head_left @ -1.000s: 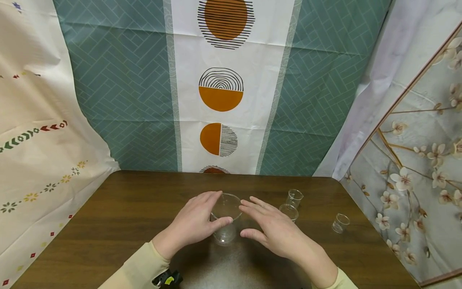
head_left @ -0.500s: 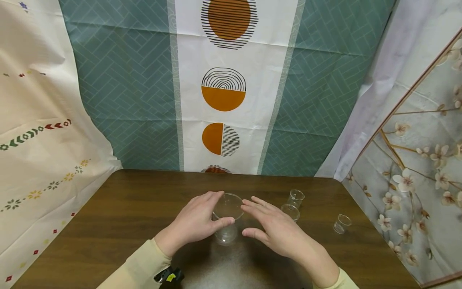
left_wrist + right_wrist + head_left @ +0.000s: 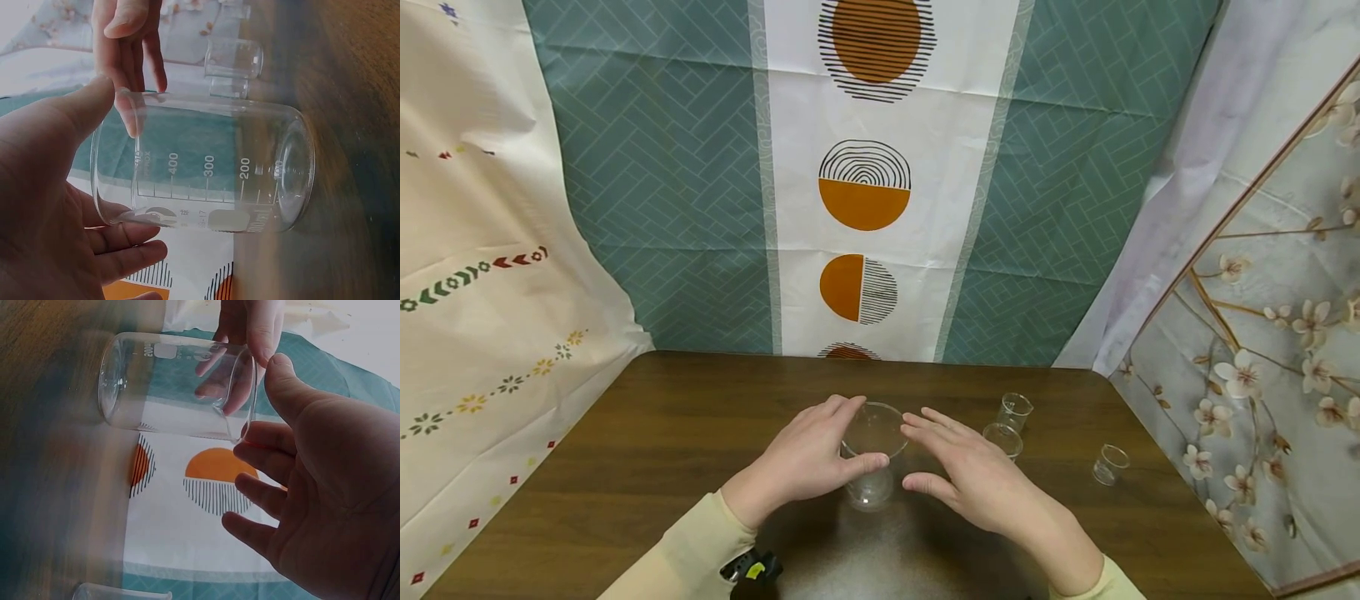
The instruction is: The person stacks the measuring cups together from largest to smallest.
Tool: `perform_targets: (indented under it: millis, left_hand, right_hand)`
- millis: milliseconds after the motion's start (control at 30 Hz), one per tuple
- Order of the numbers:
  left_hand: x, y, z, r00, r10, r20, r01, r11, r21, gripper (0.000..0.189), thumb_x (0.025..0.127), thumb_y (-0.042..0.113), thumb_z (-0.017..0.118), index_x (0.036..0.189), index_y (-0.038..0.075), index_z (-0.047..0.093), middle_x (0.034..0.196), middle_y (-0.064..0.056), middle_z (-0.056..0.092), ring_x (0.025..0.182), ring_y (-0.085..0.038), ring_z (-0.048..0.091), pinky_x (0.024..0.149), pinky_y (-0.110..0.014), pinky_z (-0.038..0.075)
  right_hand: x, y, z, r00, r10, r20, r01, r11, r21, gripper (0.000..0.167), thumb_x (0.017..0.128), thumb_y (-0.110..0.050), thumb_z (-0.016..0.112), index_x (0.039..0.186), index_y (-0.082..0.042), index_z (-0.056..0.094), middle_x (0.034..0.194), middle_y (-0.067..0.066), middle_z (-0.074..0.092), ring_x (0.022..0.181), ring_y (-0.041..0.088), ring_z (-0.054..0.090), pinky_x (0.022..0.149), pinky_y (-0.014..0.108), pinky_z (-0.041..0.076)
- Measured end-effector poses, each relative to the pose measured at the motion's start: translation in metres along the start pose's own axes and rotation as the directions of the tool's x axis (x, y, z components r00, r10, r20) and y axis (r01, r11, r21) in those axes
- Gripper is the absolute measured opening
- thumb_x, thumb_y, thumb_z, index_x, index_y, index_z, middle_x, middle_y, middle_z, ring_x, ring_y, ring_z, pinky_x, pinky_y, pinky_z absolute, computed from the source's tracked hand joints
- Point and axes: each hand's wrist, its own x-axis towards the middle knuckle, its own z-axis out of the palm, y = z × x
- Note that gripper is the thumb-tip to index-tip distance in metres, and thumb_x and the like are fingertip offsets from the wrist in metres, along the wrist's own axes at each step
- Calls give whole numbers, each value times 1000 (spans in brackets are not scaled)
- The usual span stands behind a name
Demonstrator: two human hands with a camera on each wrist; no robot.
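A large clear glass beaker (image 3: 871,479) stands upright on the dark wooden table (image 3: 700,425), between my hands. In the left wrist view, white volume marks show on the beaker (image 3: 206,165). My left hand (image 3: 808,454) holds it at the rim, thumb across the near side and fingers round the far side. Its fingers show partly through the glass in the right wrist view. My right hand (image 3: 966,471) is spread at the other side of the beaker, index fingertip right at the rim. The thumb of that hand points at the beaker, lower and apart from its wall.
Behind my right hand stand a small beaker (image 3: 1015,410) and another round-rimmed glass vessel (image 3: 1003,442). Farther right is a smaller glass beaker (image 3: 1108,467). A patterned green and white cloth (image 3: 700,208) hangs at the table's back edge.
The head view has shifted slightly, so the scene sits a little farther right. Both hands and the beaker keep their places.
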Motion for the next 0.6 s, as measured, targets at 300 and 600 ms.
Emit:
perform_targets:
  millis: [300,600]
  left_hand:
    - [1,-3,0,1000,-21,22,21,1000,-18,99,94,74,74,160,3,54,150,-14,61,127,-35,64,111,-57,50]
    - [3,-4,0,999,-16,35,18,999,-49,101,94,72,75,162,2,51,162,-15,55,145,-37,56,118,-59,44]
  right_hand:
    - [1,0,1,1000,-1,-1,1,1000,-1,69,106,-58,66,157,-12,61,168,-1,52,160,28,41,118,58,45]
    - [1,1,0,1000,5,8,-5,1000,-1,71,106,-59,66,158,-11,60,168,0,51,160,29,40,120,58,43]
